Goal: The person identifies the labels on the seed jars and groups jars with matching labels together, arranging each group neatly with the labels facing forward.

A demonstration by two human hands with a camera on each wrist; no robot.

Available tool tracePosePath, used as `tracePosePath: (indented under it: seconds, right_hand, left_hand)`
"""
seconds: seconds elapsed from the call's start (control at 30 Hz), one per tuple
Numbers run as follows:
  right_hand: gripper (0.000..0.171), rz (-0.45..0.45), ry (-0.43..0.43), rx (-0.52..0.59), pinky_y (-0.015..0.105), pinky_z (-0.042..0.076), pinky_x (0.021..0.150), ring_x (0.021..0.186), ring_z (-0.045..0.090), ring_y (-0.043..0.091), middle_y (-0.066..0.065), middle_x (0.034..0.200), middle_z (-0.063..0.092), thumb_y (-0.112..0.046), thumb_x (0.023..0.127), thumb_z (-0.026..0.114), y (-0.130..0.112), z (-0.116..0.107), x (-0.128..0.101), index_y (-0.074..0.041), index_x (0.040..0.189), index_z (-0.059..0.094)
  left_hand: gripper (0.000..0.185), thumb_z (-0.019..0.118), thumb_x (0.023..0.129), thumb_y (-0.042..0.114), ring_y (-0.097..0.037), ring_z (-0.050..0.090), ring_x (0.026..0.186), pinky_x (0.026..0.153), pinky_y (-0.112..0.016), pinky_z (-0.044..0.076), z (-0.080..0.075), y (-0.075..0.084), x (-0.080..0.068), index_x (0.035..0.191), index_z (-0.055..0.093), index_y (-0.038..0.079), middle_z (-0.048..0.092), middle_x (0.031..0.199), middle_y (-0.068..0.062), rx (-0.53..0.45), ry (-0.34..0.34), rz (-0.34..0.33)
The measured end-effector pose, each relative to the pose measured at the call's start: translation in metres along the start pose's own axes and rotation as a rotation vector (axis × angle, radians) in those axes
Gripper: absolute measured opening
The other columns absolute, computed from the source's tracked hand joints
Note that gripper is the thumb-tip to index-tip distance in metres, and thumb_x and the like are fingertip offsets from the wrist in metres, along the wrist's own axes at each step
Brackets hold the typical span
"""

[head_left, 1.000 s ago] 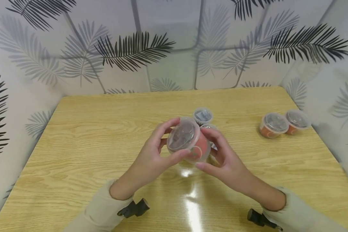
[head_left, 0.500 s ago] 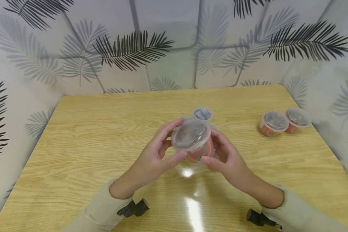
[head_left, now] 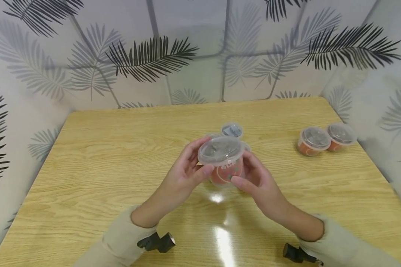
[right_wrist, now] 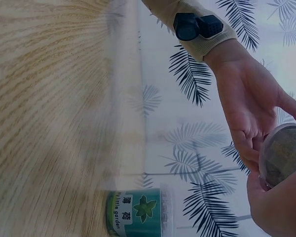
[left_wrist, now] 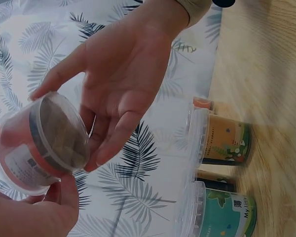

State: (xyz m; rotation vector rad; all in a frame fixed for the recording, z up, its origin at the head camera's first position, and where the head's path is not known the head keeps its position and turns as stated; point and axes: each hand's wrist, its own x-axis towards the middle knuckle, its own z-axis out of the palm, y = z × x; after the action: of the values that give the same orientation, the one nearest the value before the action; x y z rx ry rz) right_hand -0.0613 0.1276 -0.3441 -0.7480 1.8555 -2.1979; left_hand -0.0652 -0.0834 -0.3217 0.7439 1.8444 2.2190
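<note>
— Holding it that loosely, could the left hand [head_left: 183, 172] have let the orange tub [head_left: 224, 163] slip?
— I judged so; only its curled fingertips [head_left: 205, 170] pinched the clear lid [head_left: 221, 151], so a tilt might have tipped the tub onto the table [head_left: 97, 148].
— And the right hand [head_left: 257, 181]?
— Its half-curled fingers cupped the tub's far side, thumb beneath, just before the green tubs [left_wrist: 222, 143].

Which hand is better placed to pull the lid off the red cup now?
Left, probably: the left hand has thumb and fingers at the lid rim, while the right hand cradles the red cup body.
</note>
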Motion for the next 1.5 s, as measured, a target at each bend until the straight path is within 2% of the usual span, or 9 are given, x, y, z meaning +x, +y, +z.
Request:
tracePosePath:
  seconds: [0.17,0.37,0.6,0.8,0.87,0.97,1.1,1.37,1.5]
  right_hand:
    - [0.059,0.031,-0.033,0.014,0.031,0.038,0.101,0.122,0.041,0.026,0.017,0.134,0.039,-0.003,0.090,0.057,0.004,0.001,0.002,-0.002,0.142,0.028]
    - [0.060,0.045,-0.071,0.009,0.032,0.035,0.103,0.127,0.036,0.028,0.016,0.138,0.035,0.000,0.090,0.057,0.004,0.001,0.003,-0.005,0.143,0.028]
    - [0.068,0.019,-0.113,-0.265,0.034,0.038,0.101,0.124,0.039,0.024,0.005,0.137,0.037,0.002,0.086,0.063,0.004,-0.013,0.006,-0.015,0.143,0.031]
    - [0.076,0.009,-0.126,-0.412,0.031,0.038,0.101,0.124,0.038,0.020,0.001,0.136,0.037,-0.002,0.082,0.070,-0.007,-0.026,0.008,-0.021,0.144,0.031]
    - [0.074,0.007,-0.149,-0.431,0.031,0.038,0.100,0.124,0.039,0.020,0.002,0.136,0.038,-0.002,0.081,0.071,-0.010,-0.029,0.008,-0.016,0.143,0.034]
    - [0.070,0.005,-0.183,-0.441,0.031,0.039,0.100,0.122,0.040,0.020,0.003,0.134,0.039,0.000,0.080,0.071,-0.015,-0.032,0.008,-0.011,0.141,0.037]
    - [0.066,0.011,-0.199,-0.458,0.031,0.039,0.100,0.120,0.042,0.020,0.003,0.132,0.041,-0.001,0.081,0.070,-0.017,-0.035,0.007,-0.008,0.139,0.039]
    - [0.065,0.058,-0.160,-0.667,0.040,0.038,0.100,0.121,0.042,0.016,-0.002,0.132,0.041,-0.023,0.082,0.073,-0.017,-0.030,0.007,-0.014,0.139,0.041]
    - [0.071,0.076,-0.166,-0.757,0.040,0.041,0.097,0.119,0.042,0.014,-0.005,0.134,0.040,-0.033,0.080,0.074,-0.019,-0.027,0.008,-0.013,0.139,0.040]
  left_hand:
    - [0.076,0.061,0.088,0.042,-0.025,0.040,0.122,0.103,-0.034,0.035,0.001,-0.003,-0.001,0.143,0.026,0.004,0.038,0.135,-0.014,0.008,0.019,-0.017]
    - [0.069,0.062,0.089,0.036,-0.023,0.040,0.120,0.102,-0.035,0.037,0.000,-0.005,-0.003,0.144,0.027,0.011,0.039,0.134,-0.010,0.058,0.031,-0.033]
    - [0.069,0.069,0.085,0.017,-0.018,0.043,0.117,0.099,-0.035,0.039,0.000,-0.010,-0.005,0.142,0.031,0.021,0.042,0.132,-0.001,0.240,0.066,-0.036]
    - [0.072,0.071,0.082,0.009,-0.017,0.044,0.117,0.099,-0.036,0.038,0.001,-0.011,-0.004,0.142,0.031,0.013,0.044,0.130,-0.002,0.303,0.068,-0.080]
    - [0.071,0.071,0.082,0.009,-0.018,0.044,0.117,0.099,-0.037,0.038,0.004,-0.006,-0.004,0.141,0.032,0.009,0.045,0.129,-0.003,0.315,0.061,-0.092]
    - [0.072,0.074,0.081,0.015,-0.016,0.045,0.117,0.099,-0.037,0.039,0.004,-0.008,-0.004,0.141,0.034,0.013,0.046,0.130,0.000,0.340,0.043,-0.092]
    - [0.077,0.078,0.076,0.023,-0.012,0.046,0.116,0.098,-0.032,0.040,0.001,-0.024,-0.003,0.141,0.036,0.023,0.045,0.130,0.007,0.400,0.015,-0.069]
    - [0.076,0.077,0.076,0.030,-0.011,0.047,0.114,0.098,-0.030,0.040,0.006,-0.031,-0.002,0.140,0.036,0.021,0.043,0.132,0.008,0.482,-0.030,-0.020]
    - [0.075,0.077,0.076,0.034,-0.011,0.047,0.112,0.098,-0.031,0.040,0.007,-0.035,-0.002,0.138,0.038,0.019,0.045,0.129,0.008,0.513,-0.023,-0.031]
